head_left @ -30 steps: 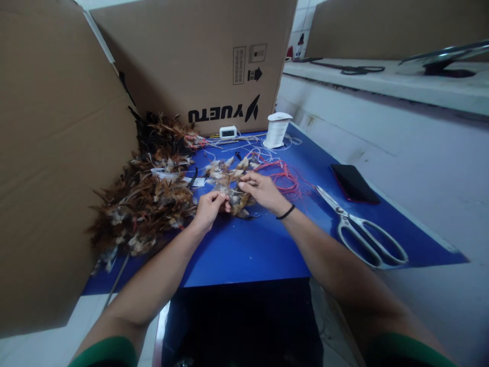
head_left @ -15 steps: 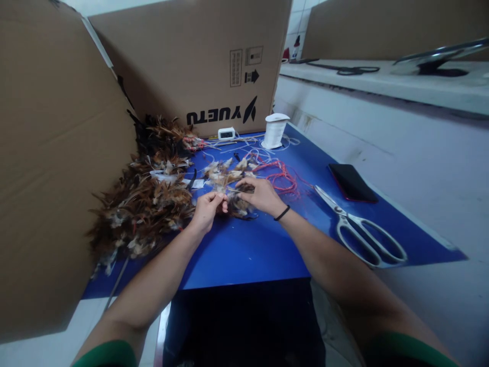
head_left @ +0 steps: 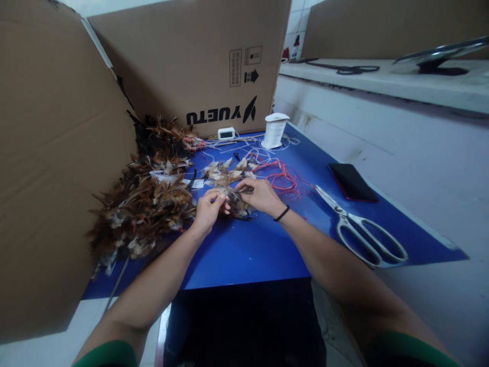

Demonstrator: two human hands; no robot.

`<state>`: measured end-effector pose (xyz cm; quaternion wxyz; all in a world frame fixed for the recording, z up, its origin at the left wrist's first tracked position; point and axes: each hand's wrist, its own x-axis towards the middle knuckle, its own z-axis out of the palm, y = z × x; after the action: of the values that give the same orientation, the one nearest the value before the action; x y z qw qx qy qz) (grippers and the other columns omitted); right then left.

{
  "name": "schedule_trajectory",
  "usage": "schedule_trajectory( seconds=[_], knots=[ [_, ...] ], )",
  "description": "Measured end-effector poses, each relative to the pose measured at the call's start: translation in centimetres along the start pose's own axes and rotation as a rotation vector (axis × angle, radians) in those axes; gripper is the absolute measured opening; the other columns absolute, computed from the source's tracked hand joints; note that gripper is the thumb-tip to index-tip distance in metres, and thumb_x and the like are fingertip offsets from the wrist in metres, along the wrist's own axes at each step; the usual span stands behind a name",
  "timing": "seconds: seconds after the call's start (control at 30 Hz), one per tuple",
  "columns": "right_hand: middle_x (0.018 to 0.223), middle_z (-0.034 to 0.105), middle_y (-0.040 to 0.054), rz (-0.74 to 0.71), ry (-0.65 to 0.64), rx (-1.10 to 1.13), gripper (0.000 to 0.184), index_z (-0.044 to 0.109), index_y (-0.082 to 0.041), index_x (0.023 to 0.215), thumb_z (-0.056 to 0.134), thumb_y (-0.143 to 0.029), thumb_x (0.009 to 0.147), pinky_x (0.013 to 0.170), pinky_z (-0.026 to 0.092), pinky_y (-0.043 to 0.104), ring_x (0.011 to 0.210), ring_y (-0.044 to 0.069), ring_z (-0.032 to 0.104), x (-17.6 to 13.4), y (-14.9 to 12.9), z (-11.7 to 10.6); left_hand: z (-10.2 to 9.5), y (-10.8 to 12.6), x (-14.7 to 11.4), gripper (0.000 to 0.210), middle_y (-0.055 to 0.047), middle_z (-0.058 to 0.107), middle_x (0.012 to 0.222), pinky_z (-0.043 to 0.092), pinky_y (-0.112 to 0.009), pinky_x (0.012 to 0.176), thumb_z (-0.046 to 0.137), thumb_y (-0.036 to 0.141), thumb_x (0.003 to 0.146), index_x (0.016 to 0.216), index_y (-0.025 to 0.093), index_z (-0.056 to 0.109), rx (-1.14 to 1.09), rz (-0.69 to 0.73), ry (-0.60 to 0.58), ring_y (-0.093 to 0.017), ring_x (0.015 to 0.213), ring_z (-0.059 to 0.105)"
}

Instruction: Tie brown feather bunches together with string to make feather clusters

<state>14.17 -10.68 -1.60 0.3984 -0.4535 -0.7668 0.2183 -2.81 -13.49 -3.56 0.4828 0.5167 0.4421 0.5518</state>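
Note:
Thumb and fingertips of my left hand are pinched on the pale end of a small bunch of brown-grey feathers. Close beside it on the right, my right hand, with a black band at the wrist, has thumb and forefinger closed at the same feathers. The fine ends between the fingers are too small to make out. Just beyond both hands lies a loose cluster of cream and brown feathers on the blue table.
A big heap of brown feathers covers the table's left side against cardboard. Red string, a white spool and a small digital display lie further back. Large scissors and a phone are at right.
My left hand has shifted very slightly right and its thumb is tilted differently. The right fingertips have drawn a little closer together at the feathers. Everything else looks the same.

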Motion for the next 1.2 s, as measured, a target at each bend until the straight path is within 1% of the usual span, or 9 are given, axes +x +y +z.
schedule_trajectory(
  seconds=[0.07, 0.23, 0.33, 0.47, 0.67, 0.83, 1.03, 1.13, 1.2],
  knots=[
    [0.078, 0.07, 0.0024, -0.01, -0.009, 0.004, 0.024, 0.068, -0.017, 0.081, 0.055, -0.006, 0.065, 0.071, 0.048, 0.026, 0.074, 0.015, 0.065, -0.1, -0.1, 0.1, -0.1, -0.2, 0.1, 0.027, -0.01, 0.06, 0.095, 0.051, -0.025, 0.046, 0.065, 0.036, 0.072, 0.069, 0.01, 0.065, 0.075, 0.033, 0.028, -0.007, 0.048, 0.055],
    [0.079, 0.07, 0.0027, -0.021, -0.027, 0.023, 0.024, 0.068, -0.017, 0.082, 0.055, -0.007, 0.065, 0.071, 0.049, 0.026, 0.075, 0.015, 0.065, -0.1, 0.0, 0.2, -0.6, -0.6, 0.2, 0.028, -0.01, 0.062, 0.094, 0.048, -0.024, 0.042, 0.061, 0.039, 0.075, 0.071, 0.012, 0.067, 0.234, 0.083, 0.005, -0.01, 0.049, 0.057],
    [0.079, 0.07, 0.0031, -0.022, -0.031, 0.032, 0.022, 0.067, -0.016, 0.082, 0.056, -0.007, 0.065, 0.07, 0.049, 0.026, 0.074, 0.015, 0.065, -0.1, 0.1, 0.2, -0.7, -0.7, 0.2, 0.029, -0.008, 0.061, 0.086, 0.048, -0.024, 0.042, 0.057, 0.039, 0.078, 0.069, 0.013, 0.066, 0.29, 0.124, -0.044, -0.008, 0.044, 0.054],
    [0.078, 0.07, 0.0032, -0.023, -0.044, 0.042, 0.019, 0.067, -0.016, 0.081, 0.058, -0.009, 0.066, 0.069, 0.049, 0.026, 0.074, 0.015, 0.065, -0.1, 0.1, 0.2, -0.7, -0.3, 0.1, 0.028, -0.003, 0.058, 0.071, 0.047, -0.023, 0.043, 0.057, 0.038, 0.079, 0.067, 0.014, 0.065, 0.336, 0.166, -0.042, -0.008, 0.043, 0.051],
    [0.076, 0.07, 0.0025, -0.01, -0.06, 0.045, 0.023, 0.068, -0.017, 0.081, 0.058, -0.006, 0.064, 0.067, 0.048, 0.026, 0.072, 0.015, 0.065, -0.2, -0.1, 0.1, -0.5, 0.4, 0.0, 0.024, 0.0, 0.055, 0.062, 0.045, -0.022, 0.045, 0.059, 0.034, 0.077, 0.064, 0.014, 0.065, 0.253, 0.15, -0.035, -0.009, 0.045, 0.051],
    [0.074, 0.07, 0.0011, -0.008, -0.053, 0.017, 0.023, 0.068, -0.018, 0.081, 0.058, -0.007, 0.064, 0.066, 0.047, 0.026, 0.07, 0.015, 0.064, -0.2, -0.2, -0.1, -0.5, 0.3, 0.1, 0.025, 0.001, 0.054, 0.056, 0.043, -0.022, 0.046, 0.059, 0.036, 0.077, 0.065, 0.015, 0.064, 0.195, 0.131, -0.038, -0.009, 0.046, 0.049],
    [0.078, 0.069, 0.0033, 0.001, -0.055, -0.115, 0.023, 0.068, -0.018, 0.081, 0.057, -0.005, 0.066, 0.07, 0.045, 0.029, 0.074, 0.017, 0.063, 0.0, 0.2, -0.3, -0.6, 0.6, 0.2, 0.023, 0.003, 0.051, 0.048, 0.038, -0.021, 0.046, 0.063, 0.036, 0.073, 0.068, 0.013, 0.062, -0.043, -0.048, -0.031, -0.008, 0.042, 0.046],
    [0.081, 0.067, 0.0049, -0.06, -0.039, -0.162, 0.023, 0.069, -0.018, 0.079, 0.058, -0.005, 0.064, 0.075, 0.045, 0.031, 0.079, 0.018, 0.06, 0.1, 0.4, -0.4, -0.5, 1.0, 0.1, 0.025, 0.003, 0.051, 0.047, 0.037, -0.019, 0.047, 0.066, 0.037, 0.07, 0.067, 0.013, 0.061, -0.145, -0.131, -0.051, -0.006, 0.043, 0.044],
    [0.084, 0.066, 0.0046, -0.109, -0.017, -0.102, 0.02, 0.069, -0.019, 0.08, 0.061, -0.009, 0.065, 0.077, 0.044, 0.031, 0.082, 0.018, 0.059, 0.1, 0.3, -0.3, -0.4, 1.1, 0.1, 0.025, 0.003, 0.051, 0.048, 0.035, -0.019, 0.047, 0.066, 0.037, 0.069, 0.068, 0.013, 0.061, -0.165, -0.164, -0.073, -0.006, 0.044, 0.044]
  ],
)
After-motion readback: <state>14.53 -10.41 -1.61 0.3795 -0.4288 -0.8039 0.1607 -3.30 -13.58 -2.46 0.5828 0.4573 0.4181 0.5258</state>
